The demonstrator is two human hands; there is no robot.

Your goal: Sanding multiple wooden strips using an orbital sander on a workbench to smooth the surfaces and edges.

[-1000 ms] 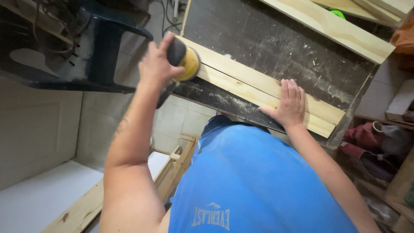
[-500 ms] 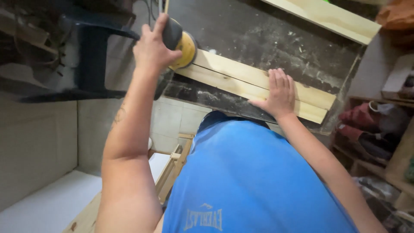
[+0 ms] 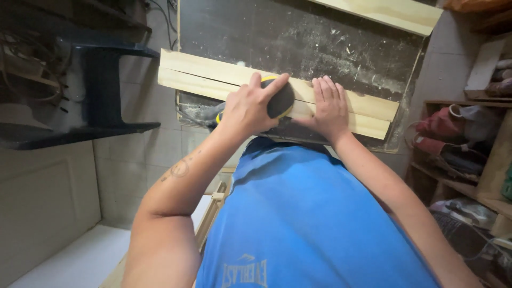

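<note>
Fingers of my left hand (image 3: pixel 248 109) wrap down over the rounded black-and-yellow sander (image 3: pixel 278 100), clamped on its dome. It sits on the near pine board (image 3: pixel 186 82), about halfway along. Right hand (image 3: pixel 329 109) lies flat beside it, fingers straight and close together, pressing the board to the bench; it grips nothing.

Change since a second ago: the sander was out at the board's left end with my arm stretched. Now it has travelled inward and stands just beside the right hand, nearly touching. The pass has covered the left stretch; the part under and beyond my right palm is not reached, and that hand sits in the sander's line.

Two pale boards lie side by side, edges touching, across the front of the dark workbench top (image 3: pixel 298 40), which is scuffed and dusted with white flecks. A third light plank (image 3: pixel 389 13) lies at the far edge, well apart.

Around: the dark plastic chair (image 3: pixel 101 85) stands left of the bench near the board's free end. Open wooden shelves (image 3: pixel 480 160) on the right hold bundled cloth and odds. Pale tiled floor (image 3: pixel 122 160) below; my blue shirt (image 3: pixel 309 213) fills the foreground. I cannot make out the sander's cord.
</note>
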